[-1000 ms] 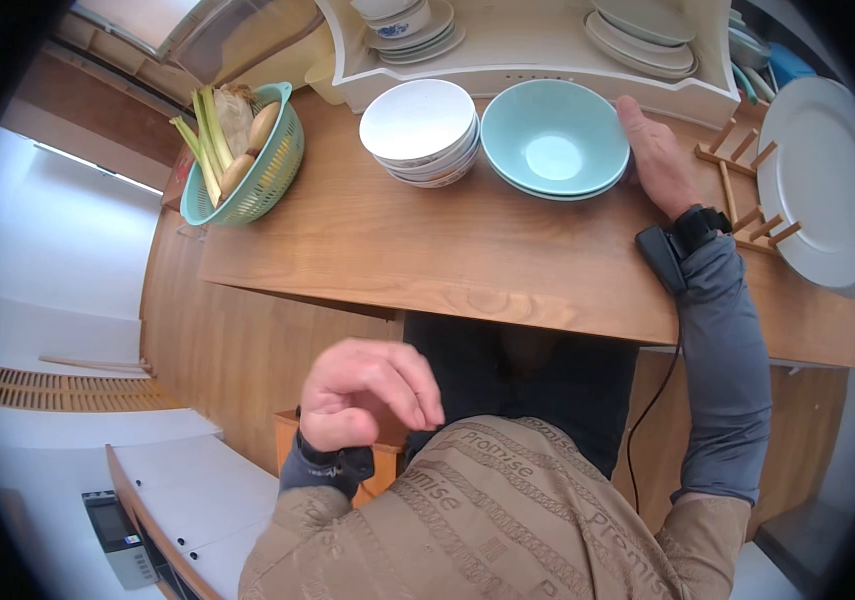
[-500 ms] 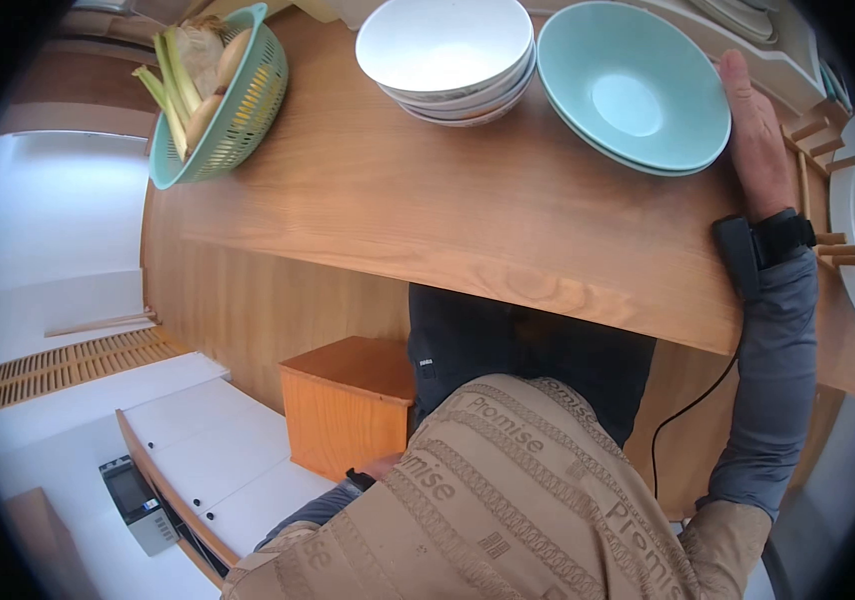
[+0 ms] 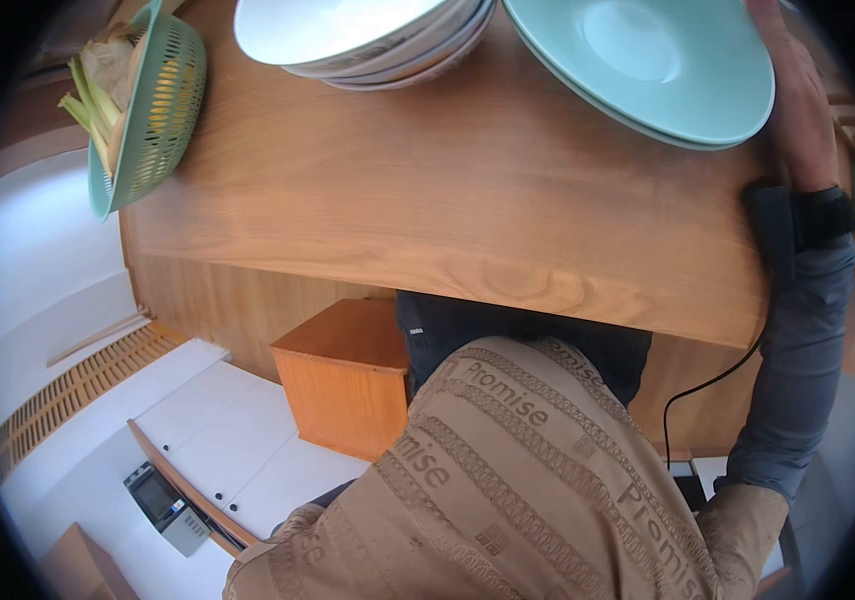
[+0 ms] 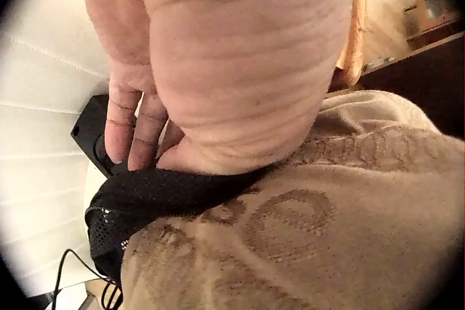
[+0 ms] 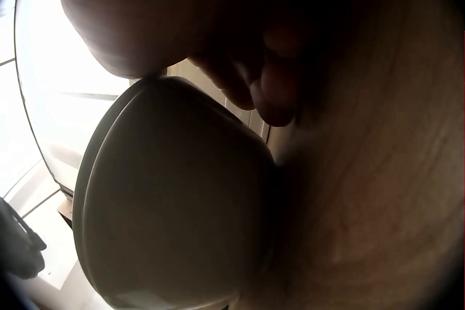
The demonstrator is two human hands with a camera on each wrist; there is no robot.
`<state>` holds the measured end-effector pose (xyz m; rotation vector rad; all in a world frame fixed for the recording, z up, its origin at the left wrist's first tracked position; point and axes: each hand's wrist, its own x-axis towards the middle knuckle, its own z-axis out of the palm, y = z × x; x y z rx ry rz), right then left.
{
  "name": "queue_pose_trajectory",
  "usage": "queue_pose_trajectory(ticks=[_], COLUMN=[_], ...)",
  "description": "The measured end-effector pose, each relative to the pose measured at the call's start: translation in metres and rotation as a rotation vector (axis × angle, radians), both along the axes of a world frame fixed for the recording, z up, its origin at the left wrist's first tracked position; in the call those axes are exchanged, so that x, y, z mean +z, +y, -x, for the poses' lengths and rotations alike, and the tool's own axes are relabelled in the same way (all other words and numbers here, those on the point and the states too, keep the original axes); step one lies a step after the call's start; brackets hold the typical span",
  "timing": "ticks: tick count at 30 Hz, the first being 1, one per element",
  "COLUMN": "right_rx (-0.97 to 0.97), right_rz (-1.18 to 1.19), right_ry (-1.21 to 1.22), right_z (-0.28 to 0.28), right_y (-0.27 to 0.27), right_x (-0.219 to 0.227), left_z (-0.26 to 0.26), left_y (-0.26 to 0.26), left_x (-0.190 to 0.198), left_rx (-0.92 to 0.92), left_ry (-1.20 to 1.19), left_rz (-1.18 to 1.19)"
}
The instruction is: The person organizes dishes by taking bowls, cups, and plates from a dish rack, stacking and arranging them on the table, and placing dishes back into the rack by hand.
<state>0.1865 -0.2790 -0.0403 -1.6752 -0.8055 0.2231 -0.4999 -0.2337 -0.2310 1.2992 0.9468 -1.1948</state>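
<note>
Along the wooden table [image 3: 418, 180]: green basket [image 3: 163, 115], white bowls [image 3: 338, 25], teal bowls [image 3: 648, 60], right hand [image 3: 803, 115].

Well left of the teal bowls, the green basket holds pale green stalks [image 3: 96, 110] among other vegetables. Nearer the person than the teal bowls, the left hand [image 4: 232, 63] hangs by a brown shirt [image 3: 493, 450] reading "Promise", its fingers loosely bent, holding nothing. Stacked just left of the teal bowls are the white bowls. At the teal bowls' right rim, the right hand touches, fingers relaxed and slightly bent rather than gripping.
</note>
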Motion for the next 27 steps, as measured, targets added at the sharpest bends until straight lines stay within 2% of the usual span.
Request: queue_pose_trajectory(ticks=[1,2,3,5,6,12,14,15,17,18,21,23,24,26,27], right_rx=[0.024,-0.009,-0.014,-0.002,-0.005,-0.056,0.077,0.076,-0.087,-0.088,0.011,-0.298,-0.304,0.080,0.072], right_rz=[0.033,-0.028,-0.016,0.090,0.101,0.002,0.006,0.007,0.033,0.033,0.037,0.280,0.279,0.081,0.079], right_ry=[-0.059,0.055,0.062,-0.135,-0.133,-0.101,-0.163,-0.163,-0.215,-0.215,-0.170,0.194,0.197,-0.104,-0.114], right_z=[-0.003,0.001,0.000,-0.005,-0.004,0.000,-0.009,-0.006,0.004,0.004,0.011,0.033,0.024,-0.003,-0.001], right_y=[-0.003,0.000,-0.002,-0.006,-0.005,-0.002,-0.009,-0.008,-0.002,-0.003,0.005,0.029,0.018,-0.010,-0.011], right_x=[-0.001,-0.002,-0.003,-0.002,-0.004,-0.011,-0.013,-0.012,-0.011,-0.010,0.008,0.043,0.031,-0.005,-0.006], left_z=[0.002,0.004,0.006,0.007,0.007,0.013,0.013,0.013,0.013,0.012,0.010,0.011,0.012,0.007,0.003], left_y=[-0.002,-0.003,-0.006,-0.009,-0.011,-0.028,-0.029,-0.030,-0.032,-0.034,-0.037,-0.037,-0.036,-0.031,-0.028], left_x=[0.002,0.004,0.005,0.005,0.005,0.004,0.004,0.003,0.002,0.001,-0.005,-0.002,-0.002,-0.009,-0.013], left_rx=[-0.005,-0.010,-0.015,-0.031,-0.036,-0.046,-0.051,-0.053,-0.057,-0.058,-0.061,-0.069,-0.076,-0.091,-0.099], left_ry=[0.006,0.012,0.016,0.020,0.020,0.015,0.011,0.009,0.004,0.001,-0.013,-0.011,-0.011,-0.026,-0.037], left_rz=[0.010,0.021,0.032,0.054,0.063,0.093,0.094,0.093,0.092,0.092,0.088,0.089,0.088,0.080,0.076])
